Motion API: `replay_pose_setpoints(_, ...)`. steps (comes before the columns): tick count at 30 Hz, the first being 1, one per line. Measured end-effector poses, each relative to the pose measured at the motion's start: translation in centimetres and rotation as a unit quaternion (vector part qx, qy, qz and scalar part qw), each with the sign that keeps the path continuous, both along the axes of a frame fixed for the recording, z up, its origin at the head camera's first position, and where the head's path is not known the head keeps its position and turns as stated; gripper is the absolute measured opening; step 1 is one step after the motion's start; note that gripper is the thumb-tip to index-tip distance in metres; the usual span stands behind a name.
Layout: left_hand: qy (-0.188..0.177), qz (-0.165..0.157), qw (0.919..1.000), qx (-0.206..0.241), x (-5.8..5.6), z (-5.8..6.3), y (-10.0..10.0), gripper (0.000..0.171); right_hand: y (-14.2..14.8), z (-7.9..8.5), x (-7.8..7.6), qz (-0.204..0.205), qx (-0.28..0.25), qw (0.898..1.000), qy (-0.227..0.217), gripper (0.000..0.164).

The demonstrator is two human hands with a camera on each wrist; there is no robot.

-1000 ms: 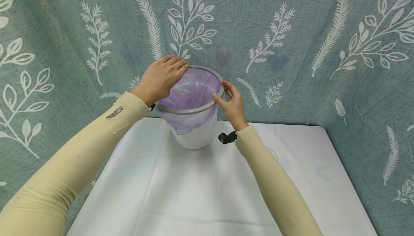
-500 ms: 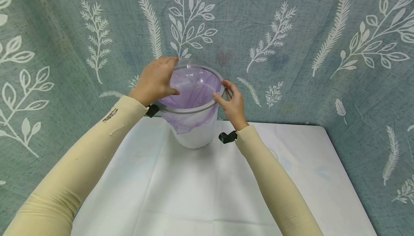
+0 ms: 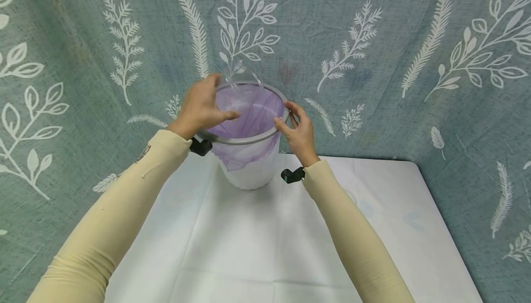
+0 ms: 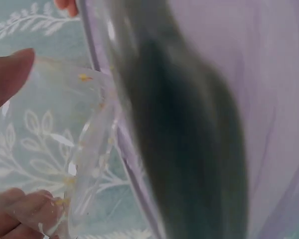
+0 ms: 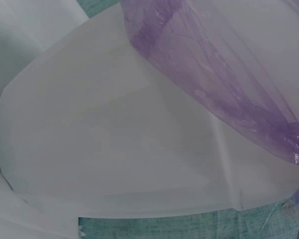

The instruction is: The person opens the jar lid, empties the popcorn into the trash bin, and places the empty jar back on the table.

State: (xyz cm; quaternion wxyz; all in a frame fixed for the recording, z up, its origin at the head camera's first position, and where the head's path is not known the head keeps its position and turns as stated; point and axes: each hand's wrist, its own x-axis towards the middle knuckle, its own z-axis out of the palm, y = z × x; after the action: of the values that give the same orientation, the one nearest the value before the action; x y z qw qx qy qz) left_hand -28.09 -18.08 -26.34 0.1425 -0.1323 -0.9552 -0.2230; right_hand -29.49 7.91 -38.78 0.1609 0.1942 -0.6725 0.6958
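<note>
A white trash bin [image 3: 250,176] with a grey rim [image 3: 244,141] stands upright at the table's back. A thin purple bag [image 3: 249,116] lines it and folds over the rim. My left hand [image 3: 199,109] is over the bin's left side, holding a clear plastic container [image 4: 55,119] between thumb and fingers. In the head view, the container's curved edge shows above the far rim. Small yellow bits cling to it in the left wrist view. My right hand [image 3: 299,132] pinches the rim on the right, thumb inside. The right wrist view shows the bin's white wall and the bag's overhang.
A white cloth [image 3: 232,247] covers the table. Right behind the bin hangs a grey-green curtain [image 3: 290,31] with white leaf prints, which continues along both sides. Black camera mounts [image 3: 292,175] sit on the wrists.
My left hand has turned from lying flat over the left rim, bringing its thumb out to the right. The clear container now shows higher above the far rim. The right hand stays put.
</note>
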Motion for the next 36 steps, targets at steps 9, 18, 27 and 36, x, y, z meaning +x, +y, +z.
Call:
replay_pose_setpoints(9, 0.005, -0.015, 0.9927, 0.12, 0.1, -1.4, 0.2, 0.081, -0.1, 0.0, 0.1, 0.01, -0.004, 1.0, -0.002, 0.064)
replay_pose_setpoints(18, -0.019, -0.016, 0.9816, 0.189, 0.2, -2.1, 0.5, 0.083, -0.2, -0.2, -0.2, 0.002, -0.003, 1.0, 0.004, 0.061)
replay_pose_setpoints(27, -0.035, -0.016, 0.9792, 0.199, 0.5, -2.4, 0.6, 0.086, -0.2, -0.2, -0.2, 0.004, -0.003, 1.0, -0.003, 0.061)
replay_pose_setpoints(36, -0.03, -0.04, 0.9721, 0.229, 1.4, -2.3, 1.4, 0.084, -0.2, 0.2, 0.0, 0.012, -0.012, 1.0, -0.002, 0.062)
